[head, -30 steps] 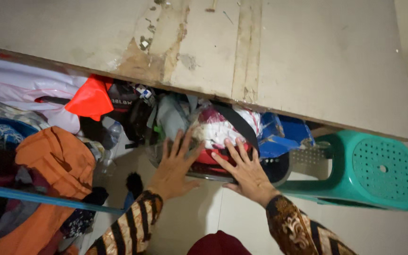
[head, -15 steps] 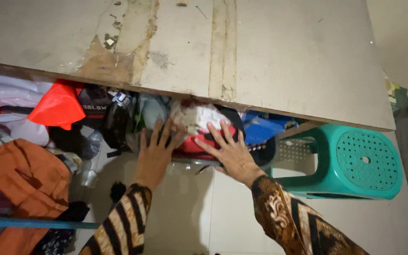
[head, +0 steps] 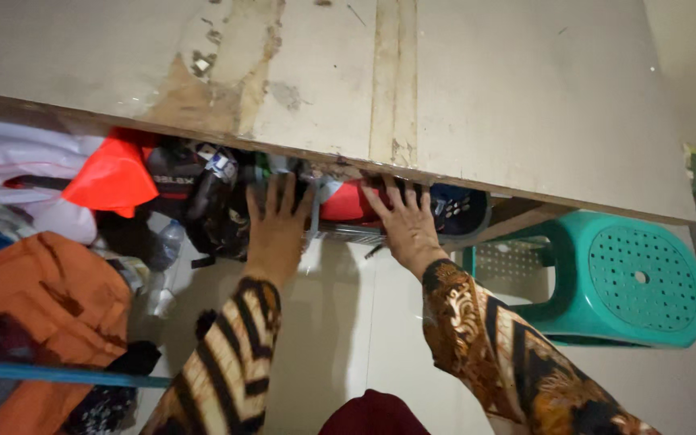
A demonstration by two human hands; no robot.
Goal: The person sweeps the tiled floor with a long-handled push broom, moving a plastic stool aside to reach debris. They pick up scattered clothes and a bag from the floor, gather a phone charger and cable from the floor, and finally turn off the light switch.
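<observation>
Two hands press flat on a laundry basket (head: 412,229) tucked under a worn table (head: 485,97).

At far left lie white and orange cloths (head: 42,290), then a bright red-orange fabric (head: 114,173) and a black bag (head: 215,209). The left hand (head: 275,225) lies with fingers spread and open on the basket's near left edge, clamped on nothing; the right hand (head: 404,221) lies likewise splayed on its rim, the two a little apart. The basket lies straight ahead of both hands, its long axis running left to right along the table's edge, each hand about equally near. A red thing (head: 348,203) shows inside it. Most of the basket is hidden under the tabletop, its far side and contents hard to make out. A teal plastic stool (head: 638,278) stands at right.
</observation>
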